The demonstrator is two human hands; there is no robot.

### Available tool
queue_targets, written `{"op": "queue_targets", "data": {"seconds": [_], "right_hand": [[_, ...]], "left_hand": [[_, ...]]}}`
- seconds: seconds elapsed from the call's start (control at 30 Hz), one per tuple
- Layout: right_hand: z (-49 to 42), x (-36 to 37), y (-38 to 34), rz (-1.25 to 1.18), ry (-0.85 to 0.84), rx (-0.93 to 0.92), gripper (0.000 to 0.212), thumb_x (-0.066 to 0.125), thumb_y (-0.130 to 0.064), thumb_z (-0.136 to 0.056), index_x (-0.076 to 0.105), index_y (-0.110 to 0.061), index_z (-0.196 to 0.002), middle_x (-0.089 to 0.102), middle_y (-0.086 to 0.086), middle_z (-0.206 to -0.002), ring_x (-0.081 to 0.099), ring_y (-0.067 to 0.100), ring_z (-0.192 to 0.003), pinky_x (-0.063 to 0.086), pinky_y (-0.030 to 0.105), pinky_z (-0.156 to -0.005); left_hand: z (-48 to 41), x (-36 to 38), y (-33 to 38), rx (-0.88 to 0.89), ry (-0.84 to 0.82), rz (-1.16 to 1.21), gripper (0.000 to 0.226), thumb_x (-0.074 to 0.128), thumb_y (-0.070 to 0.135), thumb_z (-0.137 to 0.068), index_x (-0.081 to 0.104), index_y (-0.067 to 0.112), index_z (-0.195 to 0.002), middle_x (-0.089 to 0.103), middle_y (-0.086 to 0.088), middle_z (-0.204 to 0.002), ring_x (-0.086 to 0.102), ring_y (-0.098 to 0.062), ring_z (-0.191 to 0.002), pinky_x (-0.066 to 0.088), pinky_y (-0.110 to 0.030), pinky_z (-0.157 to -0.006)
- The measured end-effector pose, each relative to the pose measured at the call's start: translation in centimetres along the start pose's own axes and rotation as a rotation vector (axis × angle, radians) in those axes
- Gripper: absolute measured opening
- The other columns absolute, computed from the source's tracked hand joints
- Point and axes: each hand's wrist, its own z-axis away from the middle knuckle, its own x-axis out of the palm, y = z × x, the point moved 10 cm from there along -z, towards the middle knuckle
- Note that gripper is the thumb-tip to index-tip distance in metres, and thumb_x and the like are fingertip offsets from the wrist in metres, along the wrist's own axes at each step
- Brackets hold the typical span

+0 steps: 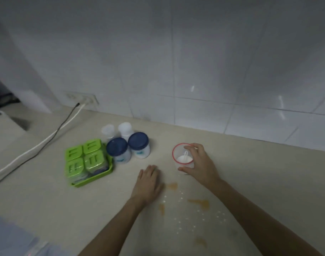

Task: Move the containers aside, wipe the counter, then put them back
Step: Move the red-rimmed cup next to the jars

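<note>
A clear cup with a red rim (178,150) holds white powder and a small white spoon; my right hand (200,163) is wrapped around its right side. My left hand (148,183) lies flat on the beige counter (56,209), fingers together, holding nothing. Left of the hands stand two jars with dark blue lids (117,148) (139,143). Behind them are two white-lidded jars (108,130) (125,128). A green tray (95,179) holds several green-lidded boxes. Orange stains (199,203) and white specks (187,225) mark the counter between my forearms.
White tiled wall runs along the back of the counter. A wall socket (82,98) at the left has a black and a white cable (38,146) trailing left across the counter. A blue cloth-like thing (12,237) lies at the bottom left corner.
</note>
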Motion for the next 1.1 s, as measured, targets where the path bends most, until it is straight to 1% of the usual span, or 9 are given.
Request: {"op": "queue_targets", "data": {"seconds": [0.17,0.23,0.37,0.53,0.63,0.8,0.87,1.0,1.1], "right_hand": [[-1.3,8.2,-7.8,-0.07,-0.077,-0.052,0.076,0.086,-0.03,-0.058,0.051,-0.016,-0.124,0.042,0.008,-0.13,0.05,0.024,-0.115,0.035,0.021,-0.093],[-1.7,11.0,-10.3,-0.099,-0.099,-0.061,0.075,0.086,-0.029,-0.058,0.051,-0.016,-0.123,0.043,0.007,-0.127,0.051,0.023,-0.112,0.034,0.017,-0.091],[-2.2,15.4,-13.5,-0.124,-0.125,-0.057,0.076,0.086,-0.021,-0.059,0.051,-0.006,-0.124,0.043,0.015,-0.126,0.049,0.027,-0.114,0.026,0.009,-0.091],[-2.0,19.7,-15.8,-0.109,-0.112,-0.008,0.077,0.086,-0.019,-0.058,0.05,-0.002,-0.124,0.044,0.019,-0.128,0.047,0.032,-0.119,0.026,0.016,-0.098],[-1.7,20.8,-16.5,-0.092,-0.126,-0.007,0.081,0.084,-0.02,-0.064,0.043,-0.004,-0.132,0.036,0.021,-0.139,0.038,0.033,-0.13,0.024,0.022,-0.104],[0.8,18.9,-16.4,0.05,-0.17,-0.092,0.085,0.074,-0.035,-0.076,0.028,-0.012,-0.144,0.014,0.018,-0.156,0.019,0.027,-0.143,0.024,0.035,-0.113],[3.8,17.2,-14.3,0.103,-0.131,-0.04,0.079,0.069,-0.038,-0.08,0.032,-0.009,-0.142,0.019,0.017,-0.155,0.024,0.029,-0.142,0.028,0.039,-0.113],[13.5,13.6,-8.3,0.047,-0.02,0.169,0.07,0.048,-0.052,-0.086,0.033,-0.012,-0.142,0.021,0.009,-0.155,0.024,0.019,-0.141,0.02,0.021,-0.112],[21.3,11.6,-5.0,0.04,0.043,0.291,0.069,0.044,-0.052,-0.089,0.024,-0.019,-0.146,0.015,0.002,-0.157,0.017,0.014,-0.143,0.022,0.029,-0.115]], "left_hand": [[5.3,0.5,-9.3,-0.114,0.056,-0.051,0.055,0.038,0.048,-0.082,0.061,0.012,-0.117,0.062,-0.011,-0.127,0.059,-0.03,-0.117,0.046,-0.05,-0.096],[7.5,1.1,-12.4,-0.128,0.061,-0.069,0.053,0.039,0.047,-0.082,0.062,0.013,-0.115,0.063,-0.01,-0.124,0.06,-0.028,-0.116,0.046,-0.046,-0.098],[10.1,1.5,-16.2,-0.122,0.102,-0.066,0.049,0.041,0.045,-0.084,0.061,0.011,-0.115,0.063,-0.012,-0.124,0.06,-0.03,-0.117,0.025,-0.039,-0.103],[11.7,2.2,-18.9,-0.108,0.145,-0.034,0.049,0.043,0.044,-0.085,0.059,0.012,-0.119,0.06,-0.012,-0.128,0.057,-0.028,-0.12,0.028,-0.04,-0.107],[12.1,2.0,-18.9,-0.069,0.196,0.013,0.048,0.044,0.041,-0.087,0.054,0.01,-0.123,0.056,-0.015,-0.132,0.054,-0.03,-0.122,0.021,-0.037,-0.107],[13.3,0.5,-16.0,0.03,0.339,0.152,0.043,0.05,0.034,-0.092,0.052,0.009,-0.127,0.05,-0.013,-0.137,0.045,-0.026,-0.127,0.028,-0.034,-0.109],[13.9,0.7,-13.6,0.108,0.34,0.177,0.04,0.051,0.034,-0.094,0.052,0.01,-0.126,0.051,-0.011,-0.137,0.046,-0.025,-0.126,0.031,-0.034,-0.108],[14.6,2.2,-8.1,0.257,0.281,0.186,0.043,0.052,0.033,-0.094,0.052,0.01,-0.13,0.05,-0.008,-0.14,0.046,-0.022,-0.128,0.036,-0.038,-0.107],[15.2,3.6,-2.5,0.412,0.224,0.184,0.045,0.056,0.03,-0.092,0.052,0.009,-0.131,0.05,-0.009,-0.14,0.045,-0.021,-0.126,0.035,-0.038,-0.106]]}}
